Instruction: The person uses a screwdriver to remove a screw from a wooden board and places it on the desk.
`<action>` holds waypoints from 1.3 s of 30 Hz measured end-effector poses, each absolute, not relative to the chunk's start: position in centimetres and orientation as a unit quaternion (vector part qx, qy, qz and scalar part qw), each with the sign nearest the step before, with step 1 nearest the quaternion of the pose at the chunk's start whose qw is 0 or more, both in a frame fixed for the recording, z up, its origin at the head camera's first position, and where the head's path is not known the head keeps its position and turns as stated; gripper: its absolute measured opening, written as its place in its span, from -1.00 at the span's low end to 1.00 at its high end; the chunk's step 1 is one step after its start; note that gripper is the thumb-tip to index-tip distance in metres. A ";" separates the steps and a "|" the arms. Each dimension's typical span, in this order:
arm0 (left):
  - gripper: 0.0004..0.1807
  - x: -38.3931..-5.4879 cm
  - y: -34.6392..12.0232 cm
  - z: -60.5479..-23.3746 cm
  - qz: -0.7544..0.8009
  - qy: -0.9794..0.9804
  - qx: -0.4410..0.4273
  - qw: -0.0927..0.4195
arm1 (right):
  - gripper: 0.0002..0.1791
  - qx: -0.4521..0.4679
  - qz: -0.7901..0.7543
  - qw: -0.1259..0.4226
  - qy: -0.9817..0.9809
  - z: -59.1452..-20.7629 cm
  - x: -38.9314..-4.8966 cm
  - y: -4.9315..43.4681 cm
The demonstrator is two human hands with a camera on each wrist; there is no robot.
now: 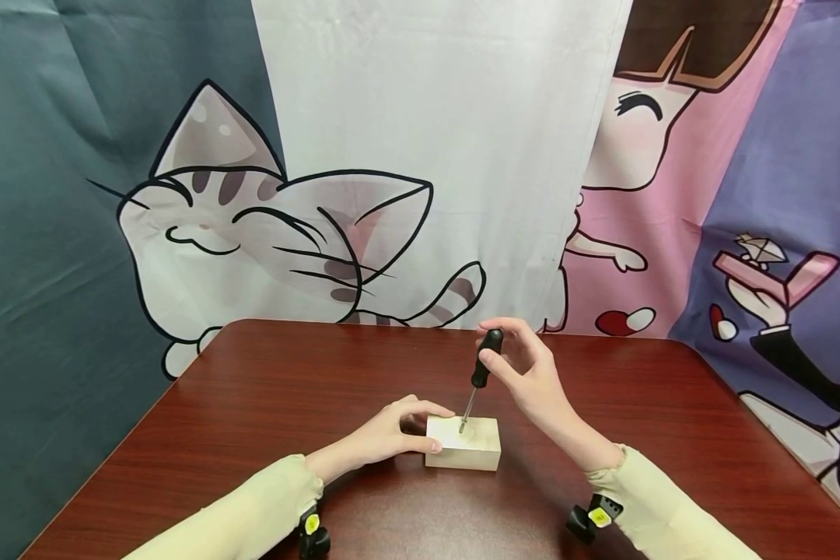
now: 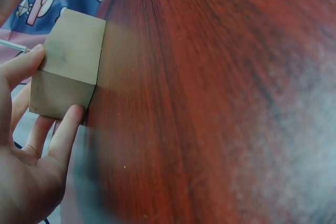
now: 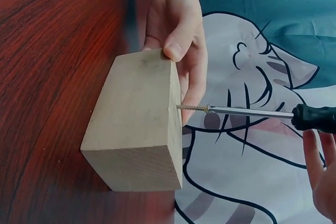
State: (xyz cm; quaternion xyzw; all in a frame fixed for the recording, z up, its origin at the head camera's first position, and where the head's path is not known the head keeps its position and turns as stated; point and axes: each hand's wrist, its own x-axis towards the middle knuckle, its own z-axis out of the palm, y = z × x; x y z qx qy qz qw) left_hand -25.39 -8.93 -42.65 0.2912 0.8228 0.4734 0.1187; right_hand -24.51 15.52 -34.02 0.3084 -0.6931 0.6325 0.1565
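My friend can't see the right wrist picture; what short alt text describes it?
A screwdriver meets a screw standing in a pale wooden block. The left hand holds the block; the right hand holds the black handle at the picture's edge. Around them show a reddish-brown table and a cartoon cat backdrop.
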 end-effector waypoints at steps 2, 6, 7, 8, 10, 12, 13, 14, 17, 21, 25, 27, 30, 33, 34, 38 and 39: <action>-0.52 -25.4 -8.9 -42.7 0.473 0.823 0.291 0.118 | -0.59 0.297 0.630 0.163 -0.699 -34.1 -24.5 15.5; -0.52 -25.4 -8.9 -42.7 0.472 0.824 0.291 0.118 | -0.57 0.284 0.635 0.163 -0.700 -34.1 -24.4 15.5; -0.52 -25.4 -8.9 -42.7 0.472 0.824 0.292 0.117 | -0.57 0.282 0.637 0.162 -0.699 -34.1 -24.4 15.5; -0.53 -25.4 -8.9 -42.7 0.472 0.824 0.292 0.117 | -0.56 0.284 0.637 0.163 -0.698 -34.1 -24.3 15.5; -0.52 -25.4 -8.8 -42.7 0.472 0.823 0.293 0.117 | -0.55 0.284 0.637 0.164 -0.698 -34.0 -24.3 15.6; -0.52 -25.4 -8.8 -42.7 0.471 0.823 0.295 0.117 | -0.54 0.282 0.632 0.166 -0.702 -34.0 -24.3 15.6; -0.53 -25.4 -8.8 -42.7 0.471 0.823 0.295 0.117 | -0.54 0.280 0.628 0.167 -0.707 -34.0 -24.3 15.7; -0.53 -25.4 -8.8 -42.7 0.470 0.824 0.295 0.117 | -0.53 0.278 0.623 0.169 -0.712 -34.0 -24.2 15.7; -0.53 -25.4 -8.9 -42.7 0.470 0.823 0.296 0.117 | -0.51 0.275 0.608 0.173 -0.724 -34.0 -24.2 15.9; -0.52 -25.4 -8.9 -42.7 0.471 0.823 0.297 0.115 | -0.51 0.297 0.614 0.169 -0.712 -34.1 -24.3 15.9; -0.52 -25.5 -8.9 -42.8 0.471 0.823 0.297 0.113 | -0.55 0.327 0.642 0.155 -0.676 -34.0 -24.5 15.8; -0.51 -25.5 -8.9 -42.8 0.471 0.822 0.299 0.113 | -0.58 0.332 0.652 0.151 -0.665 -34.0 -24.5 15.7; -0.51 -25.5 -8.9 -42.8 0.471 0.822 0.299 0.114 | -0.62 0.322 0.650 0.160 -0.669 -34.0 -24.4 15.6; -0.51 -25.5 -8.9 -42.8 0.470 0.823 0.298 0.114 | -0.62 0.299 0.638 0.172 -0.688 -34.0 -24.3 15.5; -0.51 -25.5 -8.9 -42.8 0.470 0.823 0.298 0.115 | -0.61 0.291 0.633 0.176 -0.695 -34.0 -24.3 15.5; -0.51 -25.5 -8.9 -42.8 0.470 0.823 0.298 0.116 | -0.60 0.273 0.617 0.185 -0.714 -34.1 -24.2 15.6; -0.51 -25.5 -8.9 -42.8 0.470 0.823 0.298 0.115 | -0.60 0.272 0.614 0.187 -0.717 -34.1 -24.2 15.7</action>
